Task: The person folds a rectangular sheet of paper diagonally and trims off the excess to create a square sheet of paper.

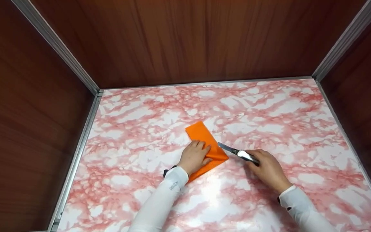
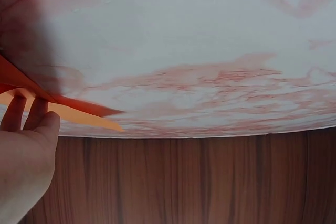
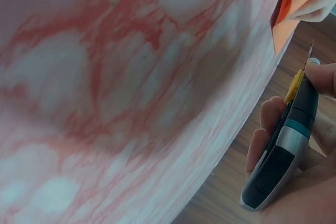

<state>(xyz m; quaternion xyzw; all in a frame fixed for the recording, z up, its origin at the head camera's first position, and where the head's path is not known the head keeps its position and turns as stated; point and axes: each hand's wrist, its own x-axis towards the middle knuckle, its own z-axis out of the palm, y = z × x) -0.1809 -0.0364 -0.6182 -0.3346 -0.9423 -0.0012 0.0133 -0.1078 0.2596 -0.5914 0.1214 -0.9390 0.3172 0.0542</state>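
Observation:
A folded orange sheet (image 1: 201,132), which could be paper or thin cloth, lies bent at an angle on the table. My left hand (image 1: 194,157) rests on it near the fold, fingers spread and pressing it down. In the left wrist view, fingertips (image 2: 39,106) touch the creased sheet (image 2: 89,114). My right hand (image 1: 267,170) grips a utility knife (image 1: 246,157) by its handle, blade out and pointing left. The blade tip is close to the sheet's right edge; contact cannot be told. In the right wrist view, the knife (image 3: 286,145) shows a yellow slider beside the thumb.
A red-and-white marbled tabletop (image 1: 134,129) spreads around the hands. Dark wood panels (image 1: 204,42) stand at the back and both sides, joined by metal corner strips (image 1: 60,48). Light glares off the table (image 1: 211,193) in front of the sheet.

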